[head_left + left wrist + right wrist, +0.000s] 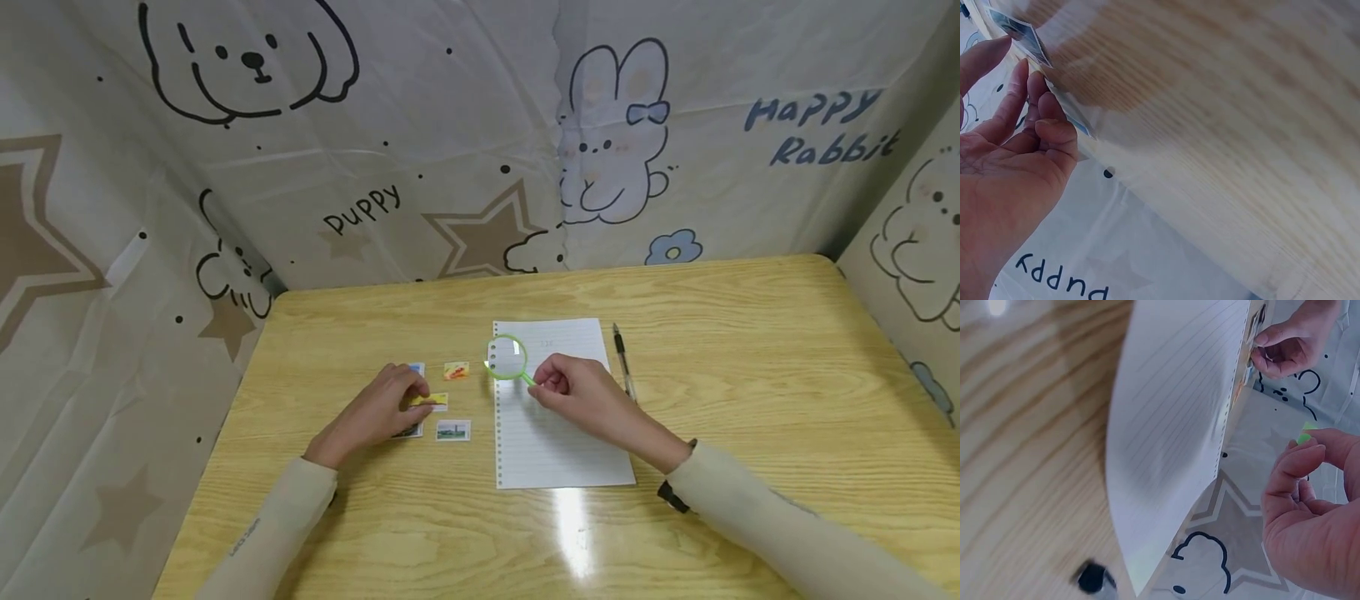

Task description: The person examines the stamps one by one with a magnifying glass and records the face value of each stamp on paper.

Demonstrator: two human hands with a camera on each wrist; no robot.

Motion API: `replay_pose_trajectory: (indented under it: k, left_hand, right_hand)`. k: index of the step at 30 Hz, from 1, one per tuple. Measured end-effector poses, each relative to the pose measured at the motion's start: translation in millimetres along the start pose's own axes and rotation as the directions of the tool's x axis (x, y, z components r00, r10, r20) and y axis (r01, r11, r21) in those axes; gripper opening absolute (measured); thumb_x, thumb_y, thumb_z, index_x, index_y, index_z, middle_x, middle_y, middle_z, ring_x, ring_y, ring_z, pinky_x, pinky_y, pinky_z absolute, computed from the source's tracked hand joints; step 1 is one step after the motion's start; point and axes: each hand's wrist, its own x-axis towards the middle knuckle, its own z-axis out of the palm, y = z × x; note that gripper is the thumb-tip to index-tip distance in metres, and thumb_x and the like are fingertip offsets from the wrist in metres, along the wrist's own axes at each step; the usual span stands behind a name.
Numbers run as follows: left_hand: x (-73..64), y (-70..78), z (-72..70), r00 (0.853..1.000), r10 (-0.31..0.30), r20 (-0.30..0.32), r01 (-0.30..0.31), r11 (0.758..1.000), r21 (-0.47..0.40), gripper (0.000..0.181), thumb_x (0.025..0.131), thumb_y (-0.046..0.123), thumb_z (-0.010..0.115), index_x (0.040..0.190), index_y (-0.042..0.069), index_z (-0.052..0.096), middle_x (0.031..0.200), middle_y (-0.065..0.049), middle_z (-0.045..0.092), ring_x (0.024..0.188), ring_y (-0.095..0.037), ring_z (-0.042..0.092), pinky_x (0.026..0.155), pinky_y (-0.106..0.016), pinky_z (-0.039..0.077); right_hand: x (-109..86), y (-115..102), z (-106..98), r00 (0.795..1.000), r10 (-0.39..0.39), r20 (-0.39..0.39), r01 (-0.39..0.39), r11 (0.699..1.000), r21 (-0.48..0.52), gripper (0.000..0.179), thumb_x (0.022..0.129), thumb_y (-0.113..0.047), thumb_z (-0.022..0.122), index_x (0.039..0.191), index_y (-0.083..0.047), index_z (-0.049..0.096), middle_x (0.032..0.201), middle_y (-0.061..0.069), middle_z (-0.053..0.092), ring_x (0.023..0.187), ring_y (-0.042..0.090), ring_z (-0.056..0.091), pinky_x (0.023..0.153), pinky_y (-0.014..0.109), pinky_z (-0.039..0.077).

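Note:
Several small picture stamps lie on the table to the left of the paper. My left hand (382, 404) is over them, its thumb and forefinger at opposite edges of a yellow stamp (437, 401). Beside it are a yellow-and-red stamp (456, 371) and a green landscape stamp (453, 430). Others are partly hidden beneath the hand. My right hand (581, 392) pinches the handle of a green-rimmed magnifying glass (507, 357), whose lens is above the paper's left edge. In the right wrist view, only a bit of the green handle (1304, 438) shows between the fingertips.
A lined sheet of paper (555, 454) with punched holes along its left edge lies under the right hand. A black-capped clear pen (621, 354) is at its right side. Printed cloth (480, 167) hangs behind the wooden table (750, 375).

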Motion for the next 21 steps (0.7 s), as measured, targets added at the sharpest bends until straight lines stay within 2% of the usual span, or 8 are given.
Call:
replay_pose_trajectory:
  k: [7,21]
  left_hand:
    - [-0.7,0.3,-0.7,1.0,0.003,-0.007,-0.003,1.0,-0.003,0.016,0.101,0.016,0.082,0.106,0.007,0.07,0.094,0.0,0.058,0.094,-0.02,0.047,0.083,-0.039,0.045]
    - [0.5,3.5,-0.2,0.999,-0.043,-0.007,0.044,0.999,0.01,0.017,0.1,0.017,0.084,0.105,0.007,0.072,0.095,0.001,0.062,0.095,-0.019,0.048,0.084,-0.038,0.046]
  right_hand:
    - [5.8,-6,12,0.999,0.008,0.034,-0.009,1.0,0.018,0.009,0.101,-0.013,0.078,0.101,-0.005,0.073,0.081,-0.003,0.065,0.073,0.014,0.057,0.065,0.028,0.047]
    - [12.9,-12,35,0.993,0.037,0.114,-0.051,0.991,0.121,0.009,0.101,-0.015,0.079,0.099,-0.008,0.074,0.082,-0.003,0.066,0.073,0.014,0.057,0.065,0.026,0.046]
